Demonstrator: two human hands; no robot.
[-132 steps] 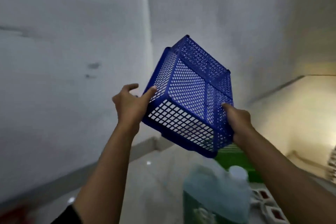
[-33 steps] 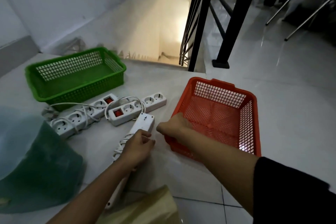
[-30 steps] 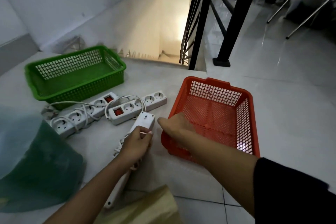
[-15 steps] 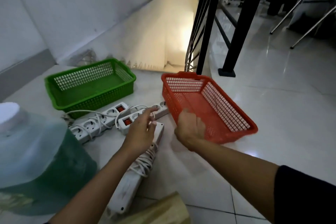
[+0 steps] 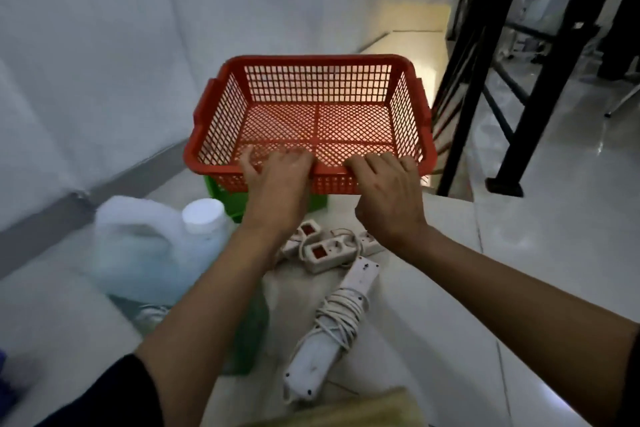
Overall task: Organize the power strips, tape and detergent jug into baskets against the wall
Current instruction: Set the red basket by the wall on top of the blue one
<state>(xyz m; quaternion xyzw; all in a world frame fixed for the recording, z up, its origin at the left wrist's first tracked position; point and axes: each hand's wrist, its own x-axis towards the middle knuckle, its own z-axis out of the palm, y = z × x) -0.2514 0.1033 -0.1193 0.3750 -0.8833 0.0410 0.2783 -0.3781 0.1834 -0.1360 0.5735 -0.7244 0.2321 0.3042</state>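
Between both hands: empty red basket (image 5: 313, 121), left hand (image 5: 277, 180) and right hand (image 5: 388, 191) gripping near rim; below hands, power strips (image 5: 329, 329), detergent jug (image 5: 152, 250) unsorted.

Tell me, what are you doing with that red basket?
Both hands, left hand and right hand, grip the near rim of the empty red basket, held up off the floor. Below lie the detergent jug, several white power strips and, partly hidden, a green basket.

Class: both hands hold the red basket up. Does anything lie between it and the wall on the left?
Partly. The red basket is lifted above the green basket; the detergent jug stands near the wall. Floor along the baseboard behind them looks open.
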